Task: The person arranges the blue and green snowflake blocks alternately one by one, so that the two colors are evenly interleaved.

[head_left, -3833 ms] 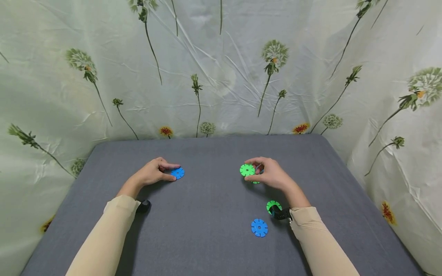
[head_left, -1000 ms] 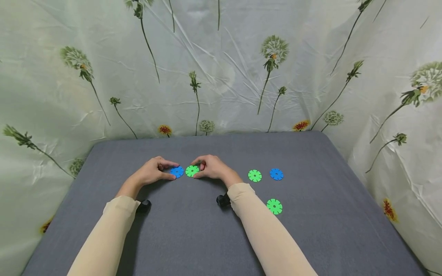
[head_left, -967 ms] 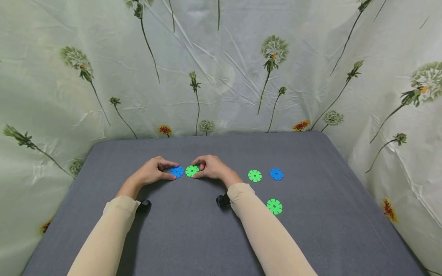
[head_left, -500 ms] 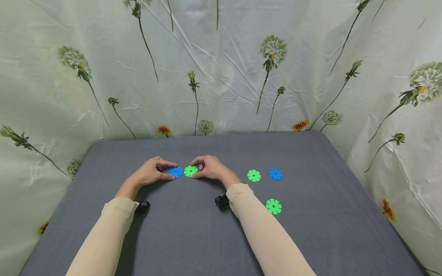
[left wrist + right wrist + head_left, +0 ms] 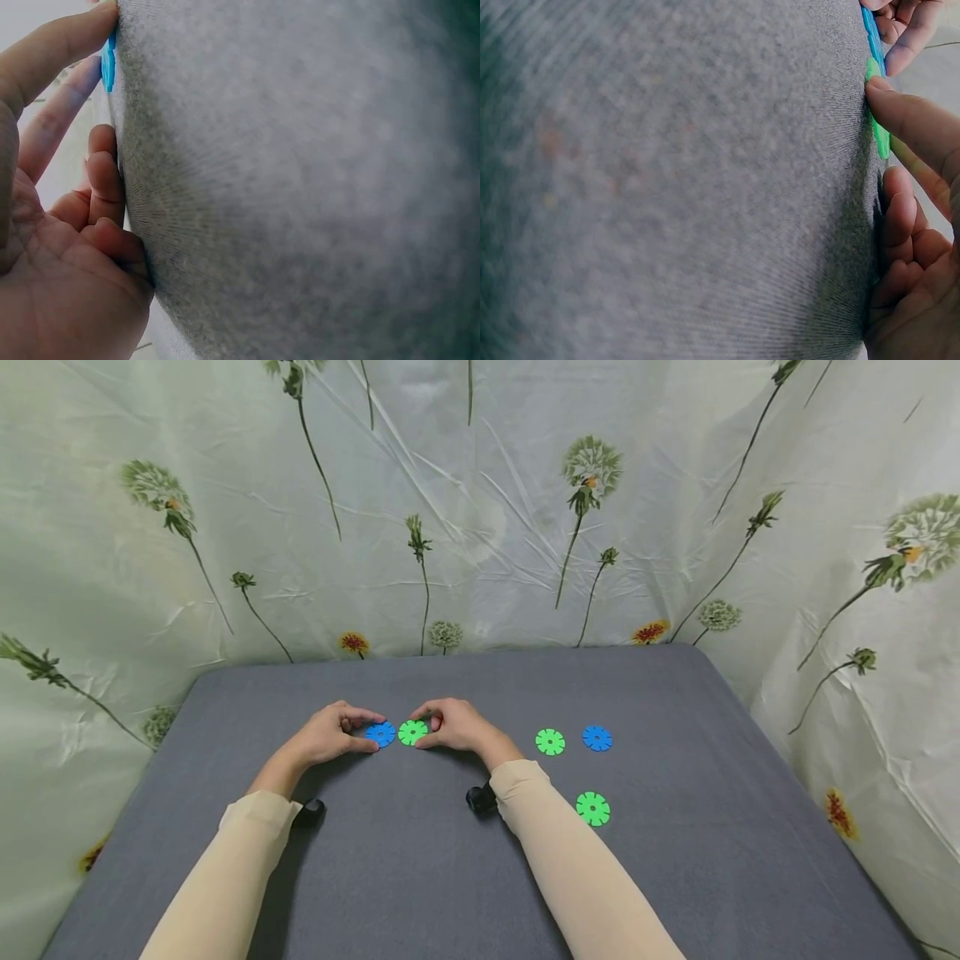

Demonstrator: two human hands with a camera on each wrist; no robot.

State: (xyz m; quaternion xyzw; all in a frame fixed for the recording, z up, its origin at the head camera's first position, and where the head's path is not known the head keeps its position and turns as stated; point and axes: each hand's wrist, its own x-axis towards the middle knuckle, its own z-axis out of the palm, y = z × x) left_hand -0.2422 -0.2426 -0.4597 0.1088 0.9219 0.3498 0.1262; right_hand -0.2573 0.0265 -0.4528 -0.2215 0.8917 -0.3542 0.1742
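My left hand (image 5: 328, 733) pinches a blue slotted plastic disc (image 5: 381, 734) by its edges, thumb in front and index finger behind. Close beside it on the right, a green slotted disc (image 5: 412, 732) is pinched the same way by my right hand (image 5: 462, 725). Both discs lie at or just over the grey cloth. From the head a narrow gap appears between them; in the right wrist view the green disc's end overlaps the blue disc (image 5: 873, 36). The left wrist view shows only part of the blue disc (image 5: 109, 67) edge-on.
To the right on the grey table (image 5: 420, 877) lie another green disc (image 5: 550, 742), a blue disc (image 5: 597, 738) and, nearer, a green disc (image 5: 593, 810) beside my right sleeve (image 5: 577, 860). A flower-printed curtain (image 5: 495, 502) hangs behind the table.
Since the oldest frame, my right hand has carried its green disc left to beside the blue one. Over the last second both hands have stayed nearly still. My right sleeve now covers where a front blue disc lay.
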